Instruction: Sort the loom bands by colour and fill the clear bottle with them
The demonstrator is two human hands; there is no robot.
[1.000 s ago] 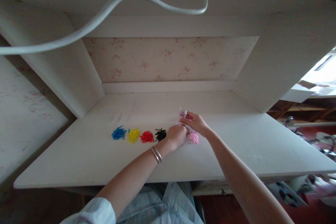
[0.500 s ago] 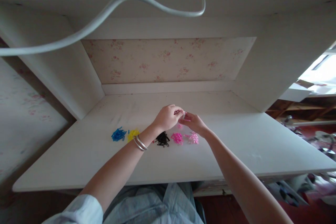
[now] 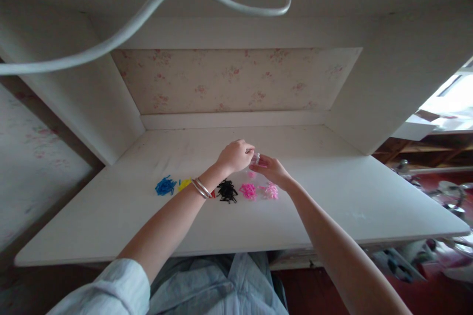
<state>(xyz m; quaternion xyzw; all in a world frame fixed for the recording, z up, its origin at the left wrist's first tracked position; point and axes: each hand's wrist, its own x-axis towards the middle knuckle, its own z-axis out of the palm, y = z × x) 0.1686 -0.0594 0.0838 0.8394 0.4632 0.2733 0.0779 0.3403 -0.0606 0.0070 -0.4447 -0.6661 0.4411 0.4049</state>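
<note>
My right hand [image 3: 272, 170] grips a small clear container [image 3: 255, 159] a little above the white desk [image 3: 332, 197]. My left hand [image 3: 234, 155] is pinched shut at the container's mouth; what its fingers hold is hidden. Below the hands lie small piles of tiny coloured bands in a row: blue [image 3: 164, 186], yellow [image 3: 185, 184], a sliver of red [image 3: 213, 193] behind my wrist, black [image 3: 226, 190], hot pink [image 3: 248, 190] and pale pink [image 3: 269, 191]. A few pink bits [image 3: 251, 174] lie just under the container.
The desk sits in a white alcove with a floral back panel [image 3: 232, 78] and side walls. A thick white cable [image 3: 148, 10] hangs across the top. Right of the desk edge are cluttered objects [image 3: 443, 197] on a red floor.
My left hand rose from the piles to the container's mouth, uncovering the hot pink pile; since half a second ago both hands shifted slightly up.
</note>
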